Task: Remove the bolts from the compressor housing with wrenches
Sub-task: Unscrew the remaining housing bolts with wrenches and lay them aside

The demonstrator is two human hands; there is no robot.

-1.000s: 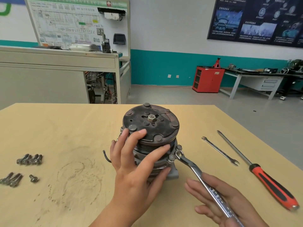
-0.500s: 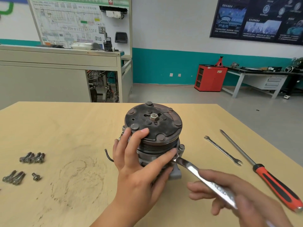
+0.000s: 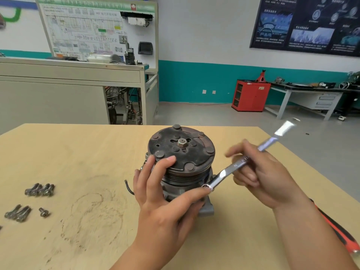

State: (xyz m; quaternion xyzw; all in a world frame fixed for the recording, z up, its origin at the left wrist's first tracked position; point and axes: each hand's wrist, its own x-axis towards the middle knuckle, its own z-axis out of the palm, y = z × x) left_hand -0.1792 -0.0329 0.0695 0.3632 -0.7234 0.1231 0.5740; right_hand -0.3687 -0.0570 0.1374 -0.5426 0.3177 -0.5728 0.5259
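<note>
The left hand (image 3: 163, 195) has its grip curled round the compressor housing (image 3: 181, 151), which stands upright on the desk (image 3: 78, 152). The right hand (image 3: 261, 180) has its grip closed on a wrench (image 3: 239, 162), ring end low against the housing's right side. Removed bolts (image 3: 39, 190) lie well apart at left.

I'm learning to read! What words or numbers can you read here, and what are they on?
"HV": heading on the white wiring-diagram board; the rest is too small.
Stamped marks on the silver steel wrench: blurred.
Text on the dark wall poster: too small.
Labels on the red metal cabinet: unreadable.
</note>
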